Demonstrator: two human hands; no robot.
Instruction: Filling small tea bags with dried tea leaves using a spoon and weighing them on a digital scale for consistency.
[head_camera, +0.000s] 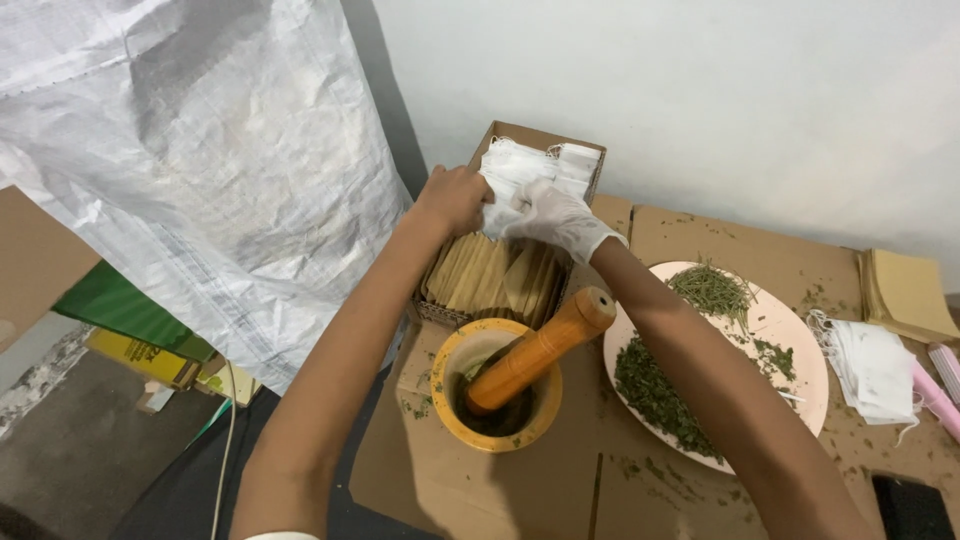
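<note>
I've got both hands up in the centre of the frame, working at the cardboard box (520, 260). My left hand (455, 198) is bare and curled closed on the stack of white filter bags (525, 165) that fills the back end of the box. My right hand (555, 215), in a white glove, is pressed to the same stack from the other side, fingers pinching into it. The 2 hands sit almost touching.

Lower down the box holds a row of tan paper envelopes (490, 275) standing on edge.

Here's my worry: both forearms cross right over the yellow mortar (497, 385), just below centre, and the orange wooden pestle (540, 350) leans loose in it, its head poking up under my right forearm. If that arm drops as I pull back, I reckon it clips the pestle and tips it out, maybe the mortar too.

The pink plate (790, 340) at right carries dried green herb (655, 390) heaped near its edge; a swung elbow could scatter it over the cardboard-covered table (500, 480).

And the bags look thin and bunched, with strings, so I could drag out several instead of 1.
</note>
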